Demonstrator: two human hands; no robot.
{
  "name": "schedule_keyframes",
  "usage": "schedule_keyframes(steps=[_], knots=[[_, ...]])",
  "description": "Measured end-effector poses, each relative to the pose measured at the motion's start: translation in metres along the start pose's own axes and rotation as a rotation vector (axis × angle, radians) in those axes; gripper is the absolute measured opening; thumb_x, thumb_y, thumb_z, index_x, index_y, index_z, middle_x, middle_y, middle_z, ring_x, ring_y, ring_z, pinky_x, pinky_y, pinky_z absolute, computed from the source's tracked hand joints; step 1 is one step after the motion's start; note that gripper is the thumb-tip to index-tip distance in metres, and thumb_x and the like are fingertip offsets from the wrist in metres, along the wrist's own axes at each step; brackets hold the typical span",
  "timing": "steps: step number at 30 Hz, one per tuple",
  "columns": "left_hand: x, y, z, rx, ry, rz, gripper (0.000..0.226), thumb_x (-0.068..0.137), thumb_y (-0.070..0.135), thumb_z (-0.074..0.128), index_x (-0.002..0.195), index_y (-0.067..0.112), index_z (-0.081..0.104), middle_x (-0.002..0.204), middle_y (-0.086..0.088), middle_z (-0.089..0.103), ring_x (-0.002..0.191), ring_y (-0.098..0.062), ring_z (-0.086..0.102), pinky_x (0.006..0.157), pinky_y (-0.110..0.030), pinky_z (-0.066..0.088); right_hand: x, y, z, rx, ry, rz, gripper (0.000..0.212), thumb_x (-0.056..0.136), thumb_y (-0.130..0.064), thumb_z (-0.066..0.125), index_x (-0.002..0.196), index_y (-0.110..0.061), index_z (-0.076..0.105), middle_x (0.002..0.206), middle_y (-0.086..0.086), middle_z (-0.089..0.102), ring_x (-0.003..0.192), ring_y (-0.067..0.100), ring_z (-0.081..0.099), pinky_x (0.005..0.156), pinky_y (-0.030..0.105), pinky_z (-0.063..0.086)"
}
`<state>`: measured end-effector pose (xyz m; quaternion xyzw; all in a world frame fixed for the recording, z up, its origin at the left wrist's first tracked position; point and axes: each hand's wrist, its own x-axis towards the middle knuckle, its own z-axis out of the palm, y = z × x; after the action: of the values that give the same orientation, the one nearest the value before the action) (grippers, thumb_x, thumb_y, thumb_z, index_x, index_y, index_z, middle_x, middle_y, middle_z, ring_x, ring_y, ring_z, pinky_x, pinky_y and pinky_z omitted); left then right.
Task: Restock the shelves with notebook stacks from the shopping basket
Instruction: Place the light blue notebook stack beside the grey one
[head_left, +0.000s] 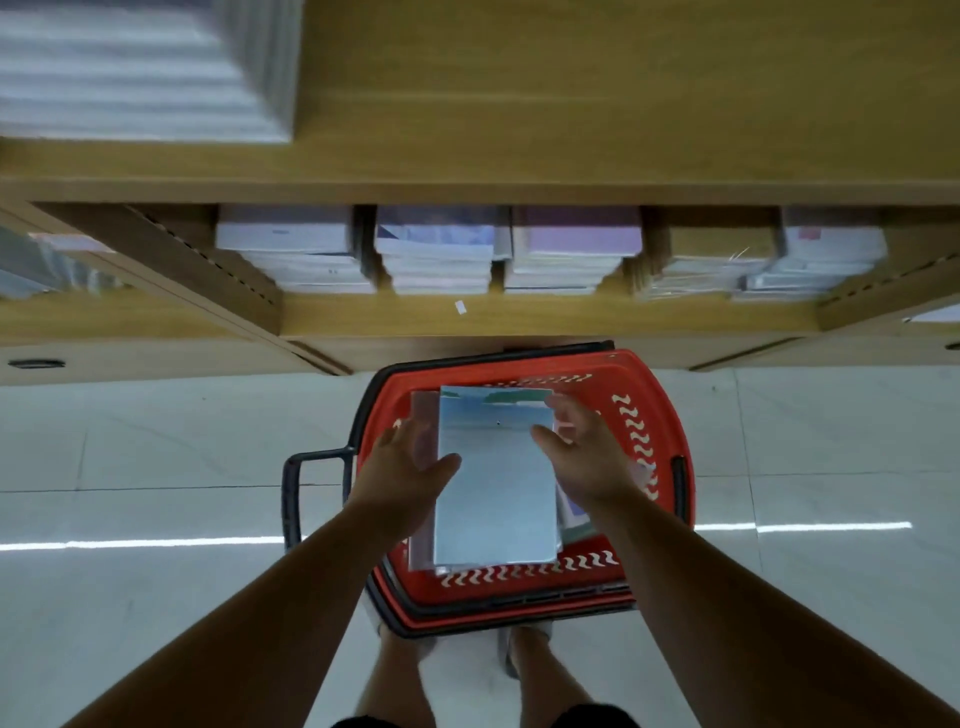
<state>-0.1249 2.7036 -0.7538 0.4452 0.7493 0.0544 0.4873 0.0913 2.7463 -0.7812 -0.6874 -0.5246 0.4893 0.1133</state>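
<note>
The notebook stack (496, 483) lies in the red basket (644, 415) on the floor (156, 441), between the left hand (410, 467) and right hand (587, 457). The fingers are spread along its side edges with the thumbs over the cover. Whether they clamp it cannot be told.

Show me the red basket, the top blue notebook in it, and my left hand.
red basket (653, 410), head view, right wall.
blue notebook (496, 499), head view, middle of cover.
left hand (410, 467), head view, back of hand.
</note>
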Motion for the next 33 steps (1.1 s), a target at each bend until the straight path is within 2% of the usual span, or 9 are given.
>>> schedule_keyframes(steps=[6,10,12,16,18,21,24,28,33], knots=[[0.064,-0.046,0.048,0.097,0.099,-0.093,0.098,0.087,0.046,0.076,0.164,0.03,0.015,0.162,-0.009,0.035,0.143,-0.036,0.043,0.112,-0.053,0.044,0.039,0.067,0.042,-0.095,-0.024,0.078,0.062,0.095,-0.034,0.071,0.152,-0.027,0.046,0.146,0.003,0.049,0.113,0.01,0.047,0.089,0.028,0.044],[0.083,-0.066,0.068,0.013,0.079,-0.142,0.119,0.083,0.044,0.082,0.163,0.036,-0.005,0.162,-0.014,0.032,0.139,-0.04,0.045,0.107,-0.054,0.046,0.046,0.096,0.069,0.068,-0.07,0.183,0.093,0.078,-0.036,0.08,0.154,-0.043,0.027,0.142,-0.001,0.05,0.122,0.019,0.055,0.095,0.045,0.058],[0.086,-0.072,0.078,-0.082,0.055,-0.17,0.124,0.08,0.044,0.084,0.162,0.037,-0.007,0.162,-0.015,0.031,0.142,-0.041,0.043,0.111,-0.058,0.044,0.047,0.11,0.08,0.173,-0.092,0.237,0.101,0.065,-0.039,0.08,0.148,-0.052,0.025,0.135,0.003,0.055,0.12,0.028,0.061,0.086,0.052,0.062],[0.092,-0.089,0.097,-0.277,0.0,-0.185,0.13,0.071,0.049,0.086,0.155,0.056,-0.013,0.158,-0.011,0.039,0.14,-0.04,0.046,0.106,-0.062,0.048,0.047,0.126,0.091,0.209,-0.112,0.248,0.116,0.073,-0.018,0.086,0.158,-0.043,0.012,0.116,-0.001,0.063,0.107,0.024,0.069,0.087,0.05,0.062],[0.092,-0.096,0.102,-0.324,0.013,-0.202,0.128,0.078,0.036,0.087,0.155,0.056,-0.013,0.161,-0.008,0.037,0.141,-0.037,0.044,0.108,-0.058,0.047,0.047,0.124,0.091,0.181,-0.105,0.25,0.126,0.071,-0.024,0.087,0.161,-0.042,0.001,0.115,0.0,0.064,0.104,0.026,0.07,0.086,0.051,0.062],[0.092,-0.105,0.108,-0.409,0.069,-0.197,0.129,0.077,0.029,0.09,0.157,0.054,-0.008,0.158,0.001,0.041,0.136,-0.024,0.046,0.108,-0.053,0.048,0.052,0.132,0.093,0.234,-0.102,0.199,0.115,0.052,-0.049,0.091,0.147,-0.051,0.027,0.122,-0.002,0.066,0.11,0.025,0.069,0.084,0.055,0.062],[0.092,-0.11,0.112,-0.549,0.086,-0.209,0.13,0.076,0.023,0.091,0.159,0.051,-0.005,0.153,0.003,0.046,0.132,-0.022,0.05,0.106,-0.054,0.05,0.055,0.135,0.1,0.15,-0.061,0.112,0.121,0.051,-0.068,0.093,0.152,-0.046,0.03,0.137,-0.001,0.057,0.129,0.027,0.057,0.098,0.061,0.054],[0.088,-0.115,0.116,-0.585,0.107,-0.188,0.112,0.076,0.024,0.09,0.157,0.05,0.017,0.136,0.004,0.061,0.124,-0.024,0.06,0.099,-0.056,0.056,0.056,0.112,0.099,-0.011,-0.117,0.112,0.113,0.073,-0.045,0.088,0.161,-0.043,0.017,0.142,0.016,0.043,0.131,0.036,0.045,0.109,0.059,0.045],[0.084,-0.111,0.126,-0.585,0.116,-0.191,0.114,0.071,0.029,0.088,0.151,0.066,0.014,0.133,0.0,0.064,0.121,-0.03,0.062,0.093,-0.06,0.058,0.064,0.12,0.102,0.015,-0.128,0.161,0.116,0.066,-0.072,0.073,0.16,-0.051,0.007,0.151,0.01,0.049,0.135,0.034,0.05,0.111,0.055,0.047]])
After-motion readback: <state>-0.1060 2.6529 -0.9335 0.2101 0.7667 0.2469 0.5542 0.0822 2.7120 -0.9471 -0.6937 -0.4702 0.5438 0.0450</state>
